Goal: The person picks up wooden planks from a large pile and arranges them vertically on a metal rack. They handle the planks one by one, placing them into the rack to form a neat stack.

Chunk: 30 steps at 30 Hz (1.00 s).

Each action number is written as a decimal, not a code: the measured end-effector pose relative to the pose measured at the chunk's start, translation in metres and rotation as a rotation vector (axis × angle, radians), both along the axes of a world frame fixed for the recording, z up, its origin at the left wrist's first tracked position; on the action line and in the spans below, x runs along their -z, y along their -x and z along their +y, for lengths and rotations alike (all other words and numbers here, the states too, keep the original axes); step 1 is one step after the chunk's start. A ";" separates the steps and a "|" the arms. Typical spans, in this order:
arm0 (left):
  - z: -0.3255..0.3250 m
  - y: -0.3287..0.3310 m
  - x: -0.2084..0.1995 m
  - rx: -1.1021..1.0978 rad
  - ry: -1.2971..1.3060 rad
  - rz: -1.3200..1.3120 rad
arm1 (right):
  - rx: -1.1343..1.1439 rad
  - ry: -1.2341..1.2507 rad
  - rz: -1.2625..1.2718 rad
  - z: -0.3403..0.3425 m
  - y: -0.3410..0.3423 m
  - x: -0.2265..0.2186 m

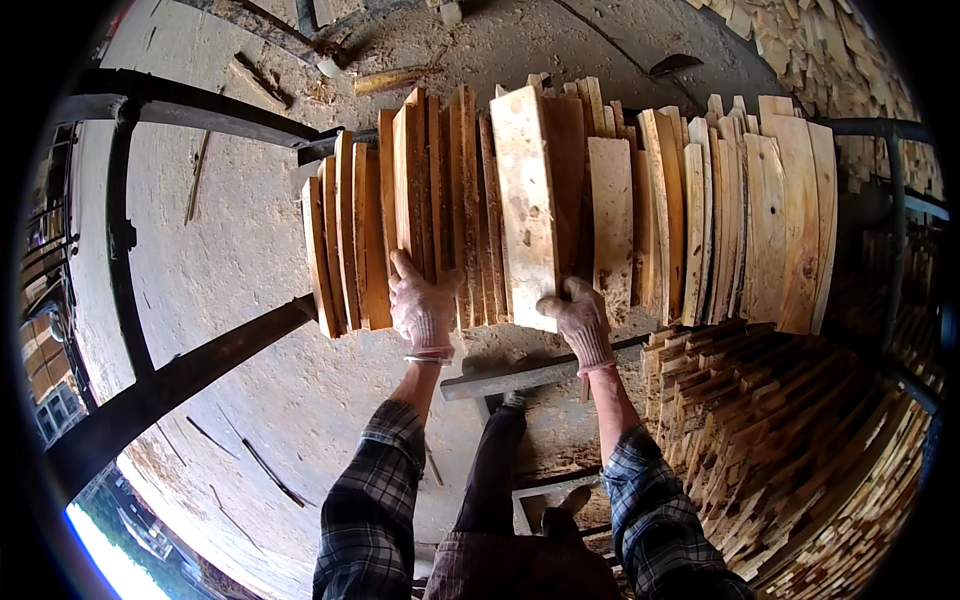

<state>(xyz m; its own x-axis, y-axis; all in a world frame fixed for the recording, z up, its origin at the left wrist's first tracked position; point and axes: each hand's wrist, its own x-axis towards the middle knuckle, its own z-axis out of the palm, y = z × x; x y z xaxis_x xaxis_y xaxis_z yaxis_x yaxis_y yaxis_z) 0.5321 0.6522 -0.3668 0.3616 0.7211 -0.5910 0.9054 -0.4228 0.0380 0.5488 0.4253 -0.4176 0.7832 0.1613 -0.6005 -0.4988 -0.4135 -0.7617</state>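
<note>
A long row of rough-sawn wooden boards [665, 215] stands on edge, side by side, across a dark metal frame before me. My left hand [425, 308], in a pale knitted glove, is closed round the near ends of a few upright boards [418, 190] left of the middle. My right hand [580, 322], gloved alike, grips the near end of a wide pale board [527, 205]. Its thumb lies on the pale face and its fingers are behind. This board leans and sticks up above its neighbours. The fingertips of both hands are partly hidden by wood.
Metal bars [120, 250] run along the left, with another metal frame [895, 240] at right. A large pile of cut wood [760, 440] lies at lower right, and more wood [830, 60] at upper right. Sawdust and scraps litter the concrete floor [250, 400]. My legs are below.
</note>
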 end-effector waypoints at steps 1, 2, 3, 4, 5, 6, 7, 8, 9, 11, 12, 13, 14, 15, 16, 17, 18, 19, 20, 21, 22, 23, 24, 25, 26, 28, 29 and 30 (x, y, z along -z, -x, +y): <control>-0.013 -0.005 0.003 0.038 -0.125 -0.030 | 0.009 0.045 -0.067 -0.023 0.007 0.022; -0.020 -0.004 0.010 0.071 -0.252 -0.050 | -0.091 0.205 -0.127 -0.027 0.009 0.023; -0.024 -0.001 0.014 0.083 -0.335 -0.099 | -0.118 0.207 -0.086 -0.030 0.008 0.026; -0.021 0.002 0.018 0.101 -0.324 -0.085 | -0.147 0.203 -0.042 -0.027 -0.001 0.018; -0.015 0.004 0.021 0.119 -0.314 -0.072 | -0.175 0.198 0.001 -0.023 -0.005 0.011; -0.010 0.008 0.023 0.137 -0.303 -0.060 | -0.177 0.214 -0.042 -0.022 0.001 0.018; -0.011 0.006 0.018 0.182 -0.274 -0.050 | -0.164 0.241 -0.095 -0.021 0.001 0.023; -0.011 0.000 0.014 0.193 -0.239 -0.040 | -0.153 0.225 -0.055 -0.027 0.001 0.024; -0.010 -0.007 0.010 0.207 -0.204 -0.031 | -0.142 0.195 0.014 -0.033 -0.004 0.026; 0.001 -0.006 0.007 0.212 -0.126 -0.021 | -0.145 0.115 0.147 -0.028 -0.012 0.012; 0.006 -0.003 0.003 0.195 -0.085 -0.067 | -0.136 0.086 0.190 -0.028 -0.017 0.006; 0.010 -0.004 -0.004 0.181 -0.045 -0.127 | -0.130 0.071 0.202 -0.031 -0.020 0.003; 0.023 0.003 -0.006 0.150 -0.021 -0.171 | -0.075 -0.050 0.252 -0.021 -0.022 -0.014; 0.037 0.014 -0.007 0.121 0.051 -0.293 | -0.022 -0.172 0.300 -0.012 -0.017 -0.036; 0.028 0.016 -0.032 0.038 0.182 -0.425 | 0.046 -0.277 0.349 -0.010 -0.009 -0.059; 0.032 0.027 -0.037 -0.038 0.273 -0.502 | 0.037 -0.408 0.401 -0.007 -0.002 -0.074; 0.035 0.041 -0.045 -0.115 0.363 -0.583 | 0.011 -0.429 0.360 0.000 0.008 -0.090; 0.026 0.054 -0.058 -0.253 0.554 -0.632 | -0.010 -0.426 0.385 -0.001 0.018 -0.104; 0.017 0.073 -0.075 -0.390 0.733 -0.681 | -0.042 -0.437 0.409 0.002 0.027 -0.117; 0.005 0.097 -0.091 -0.554 0.892 -0.766 | -0.069 -0.446 0.472 0.005 0.037 -0.131; -0.007 0.126 -0.105 -0.718 1.052 -0.846 | -0.100 -0.456 0.534 0.005 0.052 -0.140; -0.020 0.147 -0.121 -0.685 1.060 -0.744 | -0.136 -0.463 0.427 -0.003 0.086 -0.125; -0.030 0.168 -0.136 -0.650 1.054 -0.653 | -0.181 -0.472 0.317 -0.009 0.120 -0.109; -0.039 0.195 -0.142 -0.738 1.030 -0.561 | -0.284 -0.338 0.364 -0.012 0.138 -0.131; -0.055 0.212 -0.162 -0.557 0.976 -0.545 | -0.172 -0.554 0.353 -0.024 0.174 -0.112; -0.069 0.261 -0.174 -0.752 1.016 -0.545 | 0.265 -1.089 1.140 -0.041 0.221 -0.092; -0.078 0.289 -0.180 -0.766 1.040 -0.603 | -0.146 -0.994 0.690 -0.035 0.238 -0.087; -0.083 0.307 -0.191 -0.771 1.061 -0.670 | -0.164 -1.050 0.772 -0.028 0.250 -0.084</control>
<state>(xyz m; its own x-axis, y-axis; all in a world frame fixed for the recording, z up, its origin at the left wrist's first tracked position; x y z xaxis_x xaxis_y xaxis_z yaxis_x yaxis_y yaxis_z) 0.2249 0.5695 -0.1761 0.5109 0.2043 -0.8350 0.5773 0.6381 0.5094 0.2992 0.3973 -0.3341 0.2235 0.8830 -0.4127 -0.9490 0.1005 -0.2988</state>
